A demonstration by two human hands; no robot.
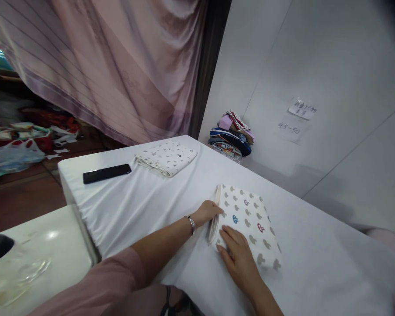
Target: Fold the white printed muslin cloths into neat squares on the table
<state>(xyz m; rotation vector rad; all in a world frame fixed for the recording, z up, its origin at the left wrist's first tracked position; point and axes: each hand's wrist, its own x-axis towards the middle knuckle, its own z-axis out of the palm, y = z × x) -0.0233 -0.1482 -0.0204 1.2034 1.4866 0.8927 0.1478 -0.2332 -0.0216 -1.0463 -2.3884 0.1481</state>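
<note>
A folded white cloth (255,219) printed with grey, blue and red mushroom shapes lies on the white-covered table (171,215). At its left edge, my left hand (208,212) grips the folded layers, a finger or thumb over the top and the other fingers mostly hidden. My right hand (237,254) rests on the near part of the cloth, fingers stretched out and palm down. Farther off on the table is another folded white cloth (167,158) with small dark and grey prints, apart from both hands.
A black phone-like slab (107,174) lies near the table's left edge. Folded fabrics (231,137) are stacked by the wall, below handwritten paper notes (302,109). A pink curtain (134,66) hangs behind. Lower left stands a pale surface (59,250); plastic bags (16,156) lie beyond.
</note>
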